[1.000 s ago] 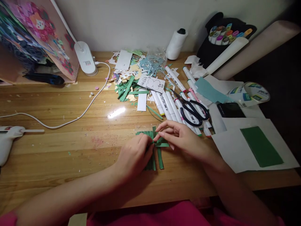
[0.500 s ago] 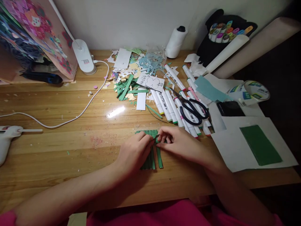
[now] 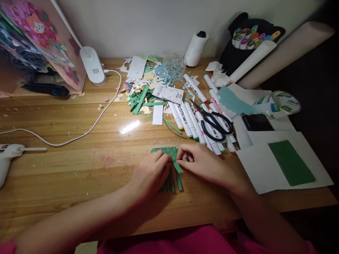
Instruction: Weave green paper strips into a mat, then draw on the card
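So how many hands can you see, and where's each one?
2. The left hand covers part of the woven green strips; the right hand is at their right side. Some fingertips are hidden, but no other hand shows.

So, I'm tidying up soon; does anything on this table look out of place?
Yes: loose paper scraps lie in an untidy heap near the wall; the scissors lie on top of loose markers rather than directly on the table; and by the right hand, one green strip slants out of line with the woven piece.
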The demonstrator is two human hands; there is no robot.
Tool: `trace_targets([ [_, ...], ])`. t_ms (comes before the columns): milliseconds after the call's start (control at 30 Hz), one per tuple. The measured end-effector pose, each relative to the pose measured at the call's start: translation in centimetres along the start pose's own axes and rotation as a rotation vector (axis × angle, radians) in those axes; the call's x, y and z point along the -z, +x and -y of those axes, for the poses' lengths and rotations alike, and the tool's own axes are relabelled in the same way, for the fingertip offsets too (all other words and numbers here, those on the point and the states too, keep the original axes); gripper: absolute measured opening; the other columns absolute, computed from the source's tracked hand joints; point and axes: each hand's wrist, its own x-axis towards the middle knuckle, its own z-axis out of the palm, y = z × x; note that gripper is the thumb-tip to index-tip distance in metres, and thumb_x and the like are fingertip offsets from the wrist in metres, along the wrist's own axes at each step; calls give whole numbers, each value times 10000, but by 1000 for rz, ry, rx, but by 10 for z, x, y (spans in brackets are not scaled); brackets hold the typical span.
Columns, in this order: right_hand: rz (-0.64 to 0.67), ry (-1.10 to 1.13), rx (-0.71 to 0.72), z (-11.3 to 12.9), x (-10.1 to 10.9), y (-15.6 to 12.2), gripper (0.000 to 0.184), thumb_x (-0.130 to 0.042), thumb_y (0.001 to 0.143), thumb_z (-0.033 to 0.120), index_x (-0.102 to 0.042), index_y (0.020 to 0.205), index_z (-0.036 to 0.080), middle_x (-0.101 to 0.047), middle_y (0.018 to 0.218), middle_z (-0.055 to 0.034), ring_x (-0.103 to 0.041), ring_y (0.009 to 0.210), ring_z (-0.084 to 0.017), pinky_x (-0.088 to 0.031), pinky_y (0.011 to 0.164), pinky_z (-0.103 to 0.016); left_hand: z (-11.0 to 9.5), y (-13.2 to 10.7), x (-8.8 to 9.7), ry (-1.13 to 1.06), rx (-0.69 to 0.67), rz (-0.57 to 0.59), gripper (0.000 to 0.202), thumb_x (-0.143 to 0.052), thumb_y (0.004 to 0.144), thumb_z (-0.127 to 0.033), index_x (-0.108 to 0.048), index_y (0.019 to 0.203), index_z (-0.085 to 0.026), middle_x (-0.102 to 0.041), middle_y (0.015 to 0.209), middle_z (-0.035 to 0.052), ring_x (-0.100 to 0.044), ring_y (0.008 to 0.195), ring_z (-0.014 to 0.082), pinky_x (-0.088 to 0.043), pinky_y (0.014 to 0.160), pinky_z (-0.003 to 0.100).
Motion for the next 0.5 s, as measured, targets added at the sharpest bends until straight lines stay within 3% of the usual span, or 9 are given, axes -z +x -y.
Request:
trace_targets([
  [200, -26, 33, -34, 0, 3, 1, 49, -572, 773, 177, -586, 732, 201, -602, 626, 25, -549, 584, -127, -359, 525, -228, -9, -7, 5, 272, -234, -12, 271, -328, 956, -121, -583, 876, -164, -601, 749, 36, -560, 626, 178, -421, 484, 264],
  [300, -17, 24, -49, -1, 4, 1, 39, -587, 775, 192, -587, 737, 201, -601, 629, 25, -552, 591, -131, -362, 532, -235, -17, -16, 4, 367, -338, -67, 337, -269, 936, -49, -599, 918, -116, -656, 859, 85, -621, 733, 175, -501, 597, 263],
  [400, -21, -44, -28, 1, 5, 1, 32, -615, 775, 210, -592, 753, 207, -592, 629, 28, -541, 594, -138, -359, 537, -247, -27, -27, 0, 460, -360, -97, 363, -274, 899, -8, -619, 1002, -51, -681, 940, 124, -658, 848, 198, -534, 728, 284],
  [500, -69, -161, 149, 4, 5, 1, 63, -667, 765, 214, -606, 773, 203, -620, 743, -2, -554, 764, -179, -406, 655, -279, -34, -37, -6, 547, -345, -92, 387, -303, 840, 20, -628, 1048, 5, -690, 989, 154, -677, 890, 226, -542, 780, 301],
])
